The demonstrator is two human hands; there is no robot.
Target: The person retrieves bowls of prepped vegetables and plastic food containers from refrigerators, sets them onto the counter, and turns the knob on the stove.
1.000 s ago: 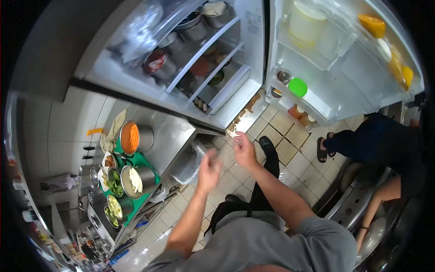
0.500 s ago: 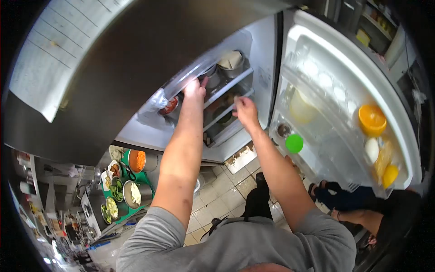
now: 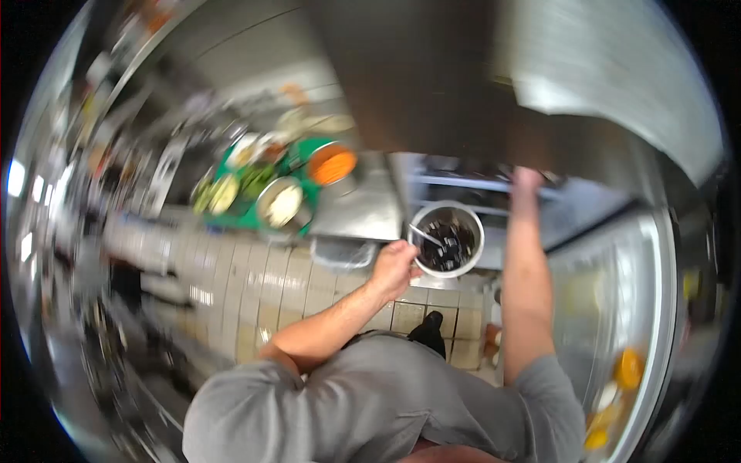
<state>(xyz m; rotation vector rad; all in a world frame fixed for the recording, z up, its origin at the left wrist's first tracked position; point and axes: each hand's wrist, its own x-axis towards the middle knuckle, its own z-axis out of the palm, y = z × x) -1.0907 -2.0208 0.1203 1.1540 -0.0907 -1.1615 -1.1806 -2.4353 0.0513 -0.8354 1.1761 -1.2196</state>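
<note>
My left hand grips the left edge of a round metal pot, its fingers wrapped at the rim. Dark, glossy contents fill part of the pot, and a spoon-like handle leans in it near my thumb. My right hand reaches up into the open refrigerator, close to a shelf. Its fingers are blurred and partly hidden by shadow and the refrigerator's upper edge, so what they touch does not show.
On the left, a green board on a steel counter carries a pot of shredded orange food, a pot of pale pieces and green vegetables. The open refrigerator door stands at right, holding a halved orange.
My view has swung left. My left hand has come out of the refrigerator with the metal pot. My right hand still reaches inside, higher up now.
</note>
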